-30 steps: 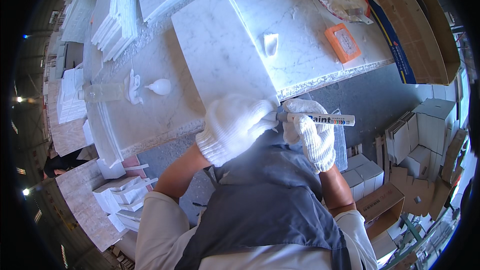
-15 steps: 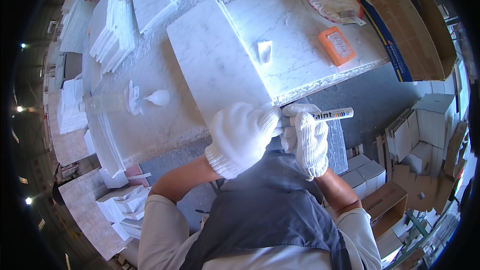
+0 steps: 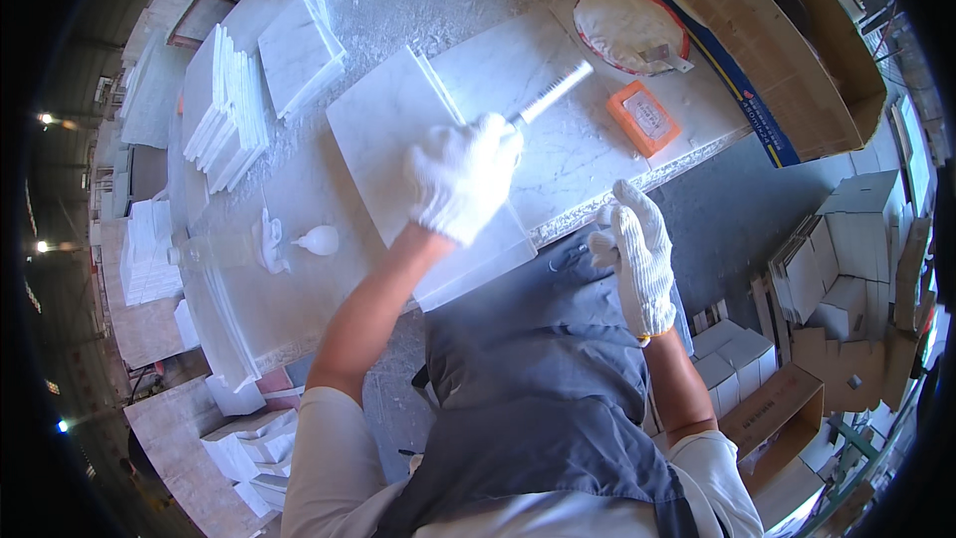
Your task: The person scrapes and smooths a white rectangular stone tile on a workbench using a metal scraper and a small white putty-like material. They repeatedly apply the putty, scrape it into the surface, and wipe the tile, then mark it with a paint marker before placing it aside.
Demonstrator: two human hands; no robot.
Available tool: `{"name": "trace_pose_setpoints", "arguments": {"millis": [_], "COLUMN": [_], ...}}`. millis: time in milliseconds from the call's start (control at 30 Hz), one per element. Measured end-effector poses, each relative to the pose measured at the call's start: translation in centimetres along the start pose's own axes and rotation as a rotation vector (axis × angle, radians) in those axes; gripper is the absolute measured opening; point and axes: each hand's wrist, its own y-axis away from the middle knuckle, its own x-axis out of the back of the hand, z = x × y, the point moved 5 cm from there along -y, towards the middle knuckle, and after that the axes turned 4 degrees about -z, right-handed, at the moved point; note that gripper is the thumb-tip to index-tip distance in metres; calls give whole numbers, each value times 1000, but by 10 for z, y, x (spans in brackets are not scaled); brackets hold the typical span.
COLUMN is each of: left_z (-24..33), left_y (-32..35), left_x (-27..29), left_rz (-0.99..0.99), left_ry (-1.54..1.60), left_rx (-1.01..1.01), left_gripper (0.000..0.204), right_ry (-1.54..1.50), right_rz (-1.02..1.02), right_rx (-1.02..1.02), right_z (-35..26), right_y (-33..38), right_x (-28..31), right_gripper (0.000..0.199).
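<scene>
My left hand (image 3: 463,177), in a white knit glove and blurred by motion, is over a white marble tile (image 3: 376,134). It is closed around one end of a white paint marker (image 3: 558,92), which points away to the right over the neighbouring marble slab (image 3: 498,60). My right hand (image 3: 640,264), also gloved, hovers beside the slab's front edge, near my grey apron (image 3: 538,379). Its fingers stretch forward and the thumb stands apart; nothing shows in it. The left glove hides part of the tile.
An orange block (image 3: 643,118) and a round red-rimmed container of white paste (image 3: 631,30) with a scraper (image 3: 665,58) sit on the right slab. Beyond is a cardboard box (image 3: 767,40). Leftward are a white bulb (image 3: 318,240), a spray bottle (image 3: 224,247) and stacked tiles (image 3: 225,112).
The marker has passed from my right hand to my left, which moved forward over the tile. My right hand has opened and moved slightly right. The view has shifted a little.
</scene>
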Motion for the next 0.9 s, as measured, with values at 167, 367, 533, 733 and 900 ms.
{"name": "trace_pose_setpoints", "arguments": {"millis": [167, 367, 533, 733, 900], "left_z": [-12, -16, -44, -52, -50], "left_y": [-52, -15, 55, 90, 89], "left_x": [2, -7, -2, -10, -7], "left_rz": [80, 269, 442, 418, 439], "left_ry": [42, -4, -90, -18, -33], "left_rx": [31, -219, -166, -64, -67], "left_gripper": [56, 72, 61, 54, 51], "right_ry": [102, 540, 1045, 1449, 1302], "right_rz": [18, 135, 301, 389, 424], "right_rx": [108, 355, 839, 666, 695], "right_z": [-7, -41, -112, -133, -143], "right_y": [-7, -41, -80, -162, -167], "right_x": [15, 37, 48, 55, 66], "right_gripper": [50, 28, 28, 40, 30]}}
